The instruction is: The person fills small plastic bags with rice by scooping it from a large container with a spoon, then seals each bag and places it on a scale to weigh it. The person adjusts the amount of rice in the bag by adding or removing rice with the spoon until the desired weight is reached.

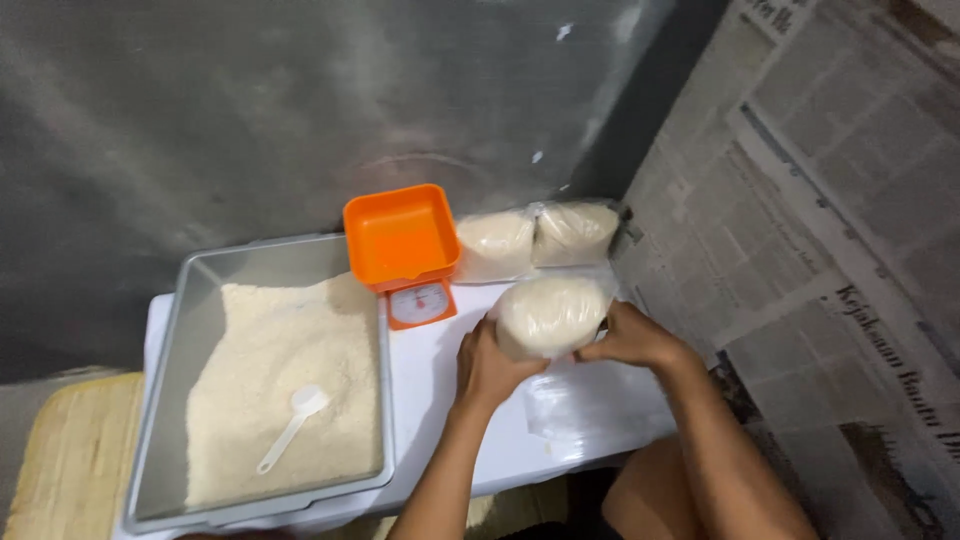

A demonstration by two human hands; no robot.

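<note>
Rice bag (550, 315) | between left hand (487, 368), right hand (632, 338) | both hands clasping it

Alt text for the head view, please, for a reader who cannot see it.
Both hands, left hand and right hand, grip a filled clear bag of white grains above a white table. Behind it lie two more filled bags beside an orange kitchen scale; at left, a grey bin of grains holds a white scoop.

Scoop (292, 427) in rice bin (190, 330) at left; scale (405, 250) right of bin; two filled bags (535, 240) right of scale.
</note>
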